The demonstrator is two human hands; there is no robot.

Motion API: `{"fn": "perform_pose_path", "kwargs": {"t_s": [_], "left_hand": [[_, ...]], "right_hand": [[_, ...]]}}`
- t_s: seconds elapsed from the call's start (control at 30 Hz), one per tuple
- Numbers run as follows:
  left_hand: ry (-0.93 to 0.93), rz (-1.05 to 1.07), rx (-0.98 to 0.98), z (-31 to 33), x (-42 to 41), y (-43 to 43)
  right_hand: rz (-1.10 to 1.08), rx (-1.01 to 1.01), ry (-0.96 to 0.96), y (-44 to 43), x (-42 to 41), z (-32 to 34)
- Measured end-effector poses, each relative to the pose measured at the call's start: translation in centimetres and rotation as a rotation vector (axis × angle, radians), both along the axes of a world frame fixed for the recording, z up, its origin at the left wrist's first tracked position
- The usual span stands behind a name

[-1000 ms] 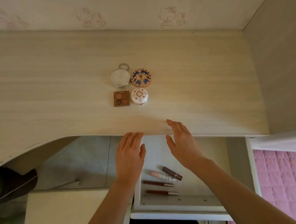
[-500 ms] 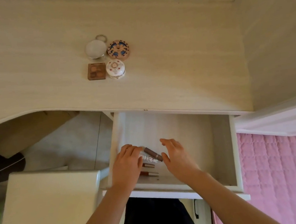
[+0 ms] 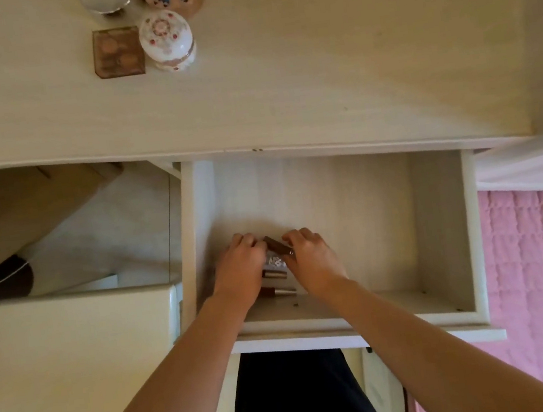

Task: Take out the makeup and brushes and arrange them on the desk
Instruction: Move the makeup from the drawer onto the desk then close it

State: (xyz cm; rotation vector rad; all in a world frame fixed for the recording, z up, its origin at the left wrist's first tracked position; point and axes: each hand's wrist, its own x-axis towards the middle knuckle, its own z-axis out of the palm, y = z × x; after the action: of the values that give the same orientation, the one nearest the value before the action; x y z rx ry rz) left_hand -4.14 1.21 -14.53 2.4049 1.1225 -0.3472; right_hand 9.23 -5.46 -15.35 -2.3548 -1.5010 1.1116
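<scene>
Curling onto opposite ends, left hand (image 3: 240,268) and right hand (image 3: 313,260) clamp the brown lip gloss tube (image 3: 278,245) lying diagonal between them, mid-frame.

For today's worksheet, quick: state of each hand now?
Left hand: curled over tubes, grip cannot be told.
Right hand: curled at tubes, grip cannot be told.

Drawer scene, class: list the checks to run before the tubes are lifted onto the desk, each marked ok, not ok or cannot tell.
1. Drawer pulled open: ok.
2. Left hand and right hand down at the brown tube: ok.
3. Firm hold on it: cannot tell; fingers cover its ends.
4. Every tube gathered: not ok; the lowest tube lies by the wrists, ungripped.
5. Bare desk right of the compacts: ok.
</scene>
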Motion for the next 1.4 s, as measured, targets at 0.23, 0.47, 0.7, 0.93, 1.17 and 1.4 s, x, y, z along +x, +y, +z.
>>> {"fn": "perform_pose_path", "kwargs": {"t_s": [0.23, 0.47, 0.7, 0.93, 1.17, 1.4], "left_hand": [[0.005, -0.041, -0.013, -1.0, -0.4, 0.1], [0.027, 0.0, -0.082, -1.0, -0.5, 0.4], [-0.027, 0.069, -0.166, -0.5, 0.1, 1.8], [-0.089, 0.193, -0.267, 0.0, 0.5, 2.6], [0.077, 0.057, -0.371, 0.0, 0.5, 2.8], [0.205, -0.062, -0.357, -0.5, 0.0, 2.5]], "right_hand": [[0.041, -0.013, -0.074, -0.2, -0.7, -1.4], [-0.096, -0.01, 0.028, -0.1, -0.3, -1.9], [-0.332, 0.044, 0.135, -0.7, 1.4, -1.2], [-0.319, -0.091, 0.294, -1.2, 2.1, 0.9], [0.086, -0.242, 0.344, -1.4, 0.6, 1.6], [0.274, -0.263, 0.346, -1.3, -1.4, 1.1]]}}
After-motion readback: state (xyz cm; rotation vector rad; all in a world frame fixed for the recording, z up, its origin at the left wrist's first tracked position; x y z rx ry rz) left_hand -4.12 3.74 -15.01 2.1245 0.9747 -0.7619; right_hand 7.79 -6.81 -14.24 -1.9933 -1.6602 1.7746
